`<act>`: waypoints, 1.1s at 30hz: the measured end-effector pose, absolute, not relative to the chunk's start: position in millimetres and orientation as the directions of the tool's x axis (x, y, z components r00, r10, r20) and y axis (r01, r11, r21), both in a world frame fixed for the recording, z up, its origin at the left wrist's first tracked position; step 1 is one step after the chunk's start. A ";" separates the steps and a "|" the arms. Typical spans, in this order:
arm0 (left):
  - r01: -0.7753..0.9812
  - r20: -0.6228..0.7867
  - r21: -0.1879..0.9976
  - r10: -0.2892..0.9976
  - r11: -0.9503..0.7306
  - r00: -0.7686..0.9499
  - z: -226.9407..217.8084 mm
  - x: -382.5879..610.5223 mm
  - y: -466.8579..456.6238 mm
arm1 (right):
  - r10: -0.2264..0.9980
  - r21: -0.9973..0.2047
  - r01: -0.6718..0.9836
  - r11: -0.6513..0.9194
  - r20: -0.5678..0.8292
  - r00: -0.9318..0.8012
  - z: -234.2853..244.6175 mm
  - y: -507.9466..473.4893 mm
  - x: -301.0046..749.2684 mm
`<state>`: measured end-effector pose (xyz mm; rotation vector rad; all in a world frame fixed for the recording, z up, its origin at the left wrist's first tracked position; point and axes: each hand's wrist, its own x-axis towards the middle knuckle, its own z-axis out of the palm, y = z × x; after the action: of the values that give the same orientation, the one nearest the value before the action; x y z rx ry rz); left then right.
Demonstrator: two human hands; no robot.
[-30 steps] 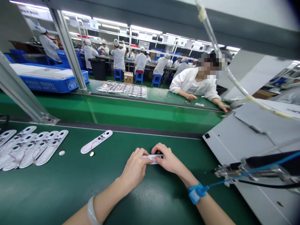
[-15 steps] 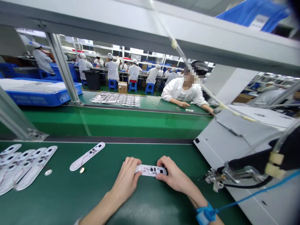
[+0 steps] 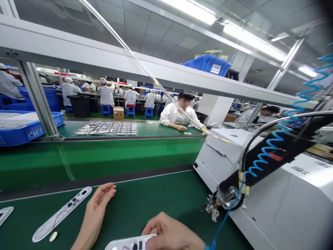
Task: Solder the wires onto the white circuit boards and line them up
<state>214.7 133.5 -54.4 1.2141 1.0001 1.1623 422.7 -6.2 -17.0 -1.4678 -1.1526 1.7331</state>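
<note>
My right hand [image 3: 170, 231] pinches the end of a white, round-ended casing half with electronic parts [image 3: 130, 243], low in the view; the frame's bottom edge cuts part of it off. Left of it, my left hand [image 3: 99, 205] is raised above the green table, fingers stretched out and holding nothing. Close beside that hand lies a similar long white casing half [image 3: 62, 215], slanted on the table, with dark components and a red wire running to a small round disc [image 3: 53, 236].
Another white casing half [image 3: 4, 214] shows at the left edge. On the right stand a large white machine box [image 3: 221, 149] and a metal-tipped arm [image 3: 221, 201] with a coiled blue hose [image 3: 270, 142]. A co-worker [image 3: 179, 114] sits across the green conveyor [image 3: 104, 158].
My left hand has let go of the casing half and moved left. The right hand has brought that piece lower and nearer. The view has swung up and to the right.
</note>
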 end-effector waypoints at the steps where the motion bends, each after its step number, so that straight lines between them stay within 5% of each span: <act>1: -0.134 0.009 0.991 0.993 0.007 0.119 -55.1 211.2 138.0 | 0.868 -0.888 -0.006 -0.460 -0.449 -0.210 -17.9 -3.3 420.9; 4: -0.123 -0.013 0.992 0.994 0.027 0.111 -55.0 205.7 143.5 | 0.974 -0.918 -0.338 -0.206 -0.227 0.024 -20.1 10.0 423.0; 6: -0.031 0.004 1.000 0.988 0.000 0.155 -53.6 206.7 141.1 | 0.974 -0.908 -0.419 -0.015 -0.108 0.201 -24.7 18.0 425.9; 9: 0.200 0.125 0.961 0.948 -0.189 0.294 -52.3 212.4 133.0 | 0.968 -0.971 -0.240 -0.004 -0.064 0.241 -37.6 21.2 421.7; 12: 0.378 0.266 0.800 0.840 -0.466 0.473 -53.2 218.1 124.1 | 0.985 -0.999 0.039 -0.018 -0.011 0.174 -47.1 14.6 409.4; 16: 0.462 0.314 0.637 0.756 -0.616 0.575 -55.9 220.5 117.9 | 0.994 -0.898 0.436 0.057 0.092 0.058 -44.7 5.9 400.3; 33: 0.475 0.334 0.602 0.743 -0.641 0.580 -58.4 219.0 119.0 | 0.996 -0.857 0.511 0.065 0.084 0.015 -40.6 5.1 403.6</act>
<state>219.0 119.0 -58.4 2.3600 0.9759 0.7974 403.6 5.1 -40.6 -1.5433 -1.5950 0.8207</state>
